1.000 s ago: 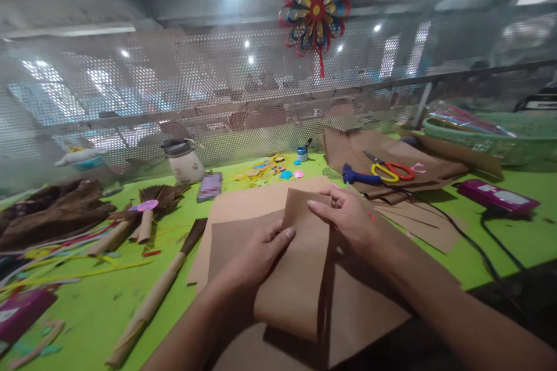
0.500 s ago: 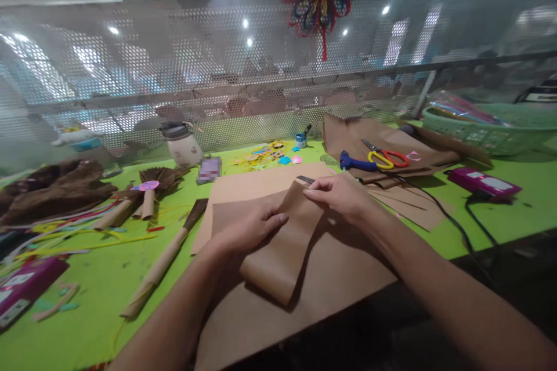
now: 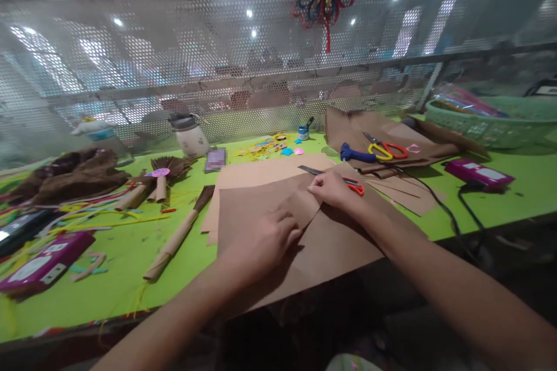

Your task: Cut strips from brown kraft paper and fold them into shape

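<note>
A small piece of brown kraft paper (image 3: 303,206) lies over a larger brown paper sheet (image 3: 343,243), its lower part hidden under my left hand (image 3: 274,243). The fingers of that hand are curled and closed over the piece's lower left side. At its upper corner, my right hand (image 3: 331,188) pinches the paper between thumb and forefinger. A pair of scissors (image 3: 310,171) with red-orange handles lies beneath the right hand, blades pointing left and partly covered.
Broom-like paper bundles (image 3: 174,249) and brown cloth (image 3: 82,177) lie left. Scissors with yellow and red handles (image 3: 383,152), a blue glue gun (image 3: 357,153), a purple box with cable (image 3: 478,175) and a green basket (image 3: 478,127) stand right. A perforated metal screen (image 3: 209,58) rises behind.
My left hand has slid down and now lies over the curled lower part of the paper piece, which is flatter. Red-orange scissor handles now show beside my right hand. The view has shifted slightly.
</note>
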The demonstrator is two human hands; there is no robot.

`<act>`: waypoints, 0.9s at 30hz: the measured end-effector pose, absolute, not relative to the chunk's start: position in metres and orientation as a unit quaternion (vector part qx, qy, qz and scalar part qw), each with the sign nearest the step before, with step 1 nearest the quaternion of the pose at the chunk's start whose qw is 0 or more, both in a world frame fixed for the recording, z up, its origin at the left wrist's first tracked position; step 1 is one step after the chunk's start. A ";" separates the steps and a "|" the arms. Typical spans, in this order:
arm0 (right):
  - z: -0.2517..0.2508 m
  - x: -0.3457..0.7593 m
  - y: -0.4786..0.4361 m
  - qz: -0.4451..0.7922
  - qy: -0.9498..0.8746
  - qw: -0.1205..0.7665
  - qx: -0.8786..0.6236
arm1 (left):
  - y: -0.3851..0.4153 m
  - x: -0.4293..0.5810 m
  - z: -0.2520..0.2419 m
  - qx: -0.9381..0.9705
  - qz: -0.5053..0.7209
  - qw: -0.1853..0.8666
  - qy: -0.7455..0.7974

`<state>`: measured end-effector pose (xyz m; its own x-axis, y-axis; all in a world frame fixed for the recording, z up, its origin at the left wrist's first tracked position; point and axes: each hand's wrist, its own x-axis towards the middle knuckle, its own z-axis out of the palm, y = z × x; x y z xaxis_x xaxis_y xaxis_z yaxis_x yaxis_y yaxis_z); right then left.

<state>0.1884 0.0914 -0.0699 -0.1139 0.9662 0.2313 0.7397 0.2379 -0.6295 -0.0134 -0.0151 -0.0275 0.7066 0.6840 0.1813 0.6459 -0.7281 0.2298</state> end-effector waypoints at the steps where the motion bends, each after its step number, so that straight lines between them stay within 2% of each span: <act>1: -0.070 0.188 0.091 0.177 -0.726 0.304 -0.591 | -0.023 -0.016 -0.032 0.917 0.130 0.071 0.370; 8: -0.074 0.188 0.093 0.146 -0.738 0.261 -0.604 | -0.052 -0.039 -0.058 0.916 0.087 -0.032 0.390; 13: -0.073 0.188 0.096 0.138 -0.751 0.231 -0.603 | -0.060 -0.045 -0.057 0.915 0.034 -0.041 0.400; 27: -0.075 0.198 0.099 0.102 -0.793 0.176 -0.574 | -0.079 -0.064 -0.067 0.922 0.051 -0.074 0.378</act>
<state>0.1977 0.0989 -0.0754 -0.2788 0.9465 0.1624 0.8744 0.3201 -0.3646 -0.0638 -0.0785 -0.0668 0.7094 0.6886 0.1505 0.7038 -0.7037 -0.0973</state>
